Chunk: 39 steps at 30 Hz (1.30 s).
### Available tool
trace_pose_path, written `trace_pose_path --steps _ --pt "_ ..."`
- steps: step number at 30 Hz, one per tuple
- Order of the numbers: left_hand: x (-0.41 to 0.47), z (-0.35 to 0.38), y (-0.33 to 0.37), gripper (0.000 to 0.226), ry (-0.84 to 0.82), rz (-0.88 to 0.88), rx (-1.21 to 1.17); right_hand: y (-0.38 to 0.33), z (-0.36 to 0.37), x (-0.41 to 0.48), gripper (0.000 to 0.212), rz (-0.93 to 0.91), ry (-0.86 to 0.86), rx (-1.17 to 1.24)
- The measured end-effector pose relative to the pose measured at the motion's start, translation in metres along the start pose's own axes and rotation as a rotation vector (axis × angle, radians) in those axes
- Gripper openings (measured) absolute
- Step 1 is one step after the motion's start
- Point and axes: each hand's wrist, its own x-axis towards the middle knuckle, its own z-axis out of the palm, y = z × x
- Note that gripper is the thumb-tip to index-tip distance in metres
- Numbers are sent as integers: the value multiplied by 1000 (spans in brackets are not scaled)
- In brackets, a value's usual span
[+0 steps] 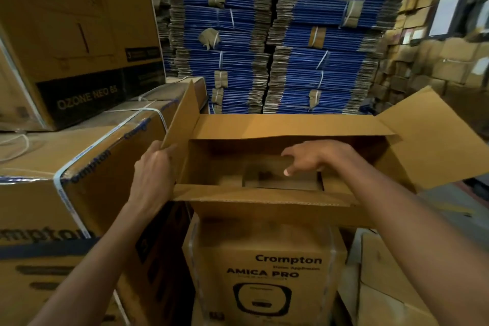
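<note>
**Hands at an open carton**

We see an open carton (264, 127) atop a Crompton box (264, 259). Our left hand (152, 169) grips the carton's left flap (182, 116). Our right hand (315, 156) hovers, fingers loosely spread, over the cardboard insert (280, 180) inside the carton.

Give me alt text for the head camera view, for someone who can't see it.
A person's left hand grips the raised left flap of an open cardboard box while the right hand reaches over its opening, fingers spread. Below it is a Crompton Amica Pro carton, with bundled flat blue cartons stacked behind.
</note>
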Motion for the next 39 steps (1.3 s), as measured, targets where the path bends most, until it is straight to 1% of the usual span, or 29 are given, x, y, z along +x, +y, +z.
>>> trace_pose_path --steps 2,4,5,7,9,10,12,16,20,22,25,27,31,33,35,37,39 --pt "-4 0 -3 37 14 -5 -1 3 -1 19 77 32 84 -9" --pt "-7 -2 -8 37 25 -14 -14 2 -2 29 73 44 210 -12" --pt "-8 -3 -10 36 28 -21 -27 1 -3 31 65 41 319 -17" --pt "-13 -4 -14 35 39 -37 -60 0 -9 34 48 32 597 28" --pt "-20 -5 -13 33 54 -25 -70 -1 -21 36 44 23 798 102" --pt "-25 -4 -13 33 60 -9 -66 0 -29 38 44 25 856 99" --pt "-33 -3 -14 34 67 25 -64 1 -45 44 46 52 919 71" --pt "-46 -1 -24 34 70 83 -87 5 -79 59 53 137 900 86" --pt "-54 -1 -25 36 59 117 -107 9 -99 72 74 213 799 68" --pt "-50 -3 -24 35 57 102 -104 5 -102 76 75 197 795 48" --pt "-36 -5 -22 33 33 49 -89 -7 -96 76 71 142 858 34" --pt "-23 -6 -21 31 0 33 -80 -13 -90 72 72 95 874 33" --pt "7 -11 -11 27 -95 -35 -81 -7 -74 62 79 28 868 11" --pt "20 -11 -7 26 -158 -73 -102 0 -67 53 82 13 863 40" --pt "30 -10 -6 26 -210 -83 -148 9 -63 37 72 8 835 91" --pt "37 -9 -8 28 -244 -87 -192 17 -58 16 49 -16 802 156" --pt "38 -12 -11 31 -255 -108 -346 22 -49 -9 28 -71 853 238"
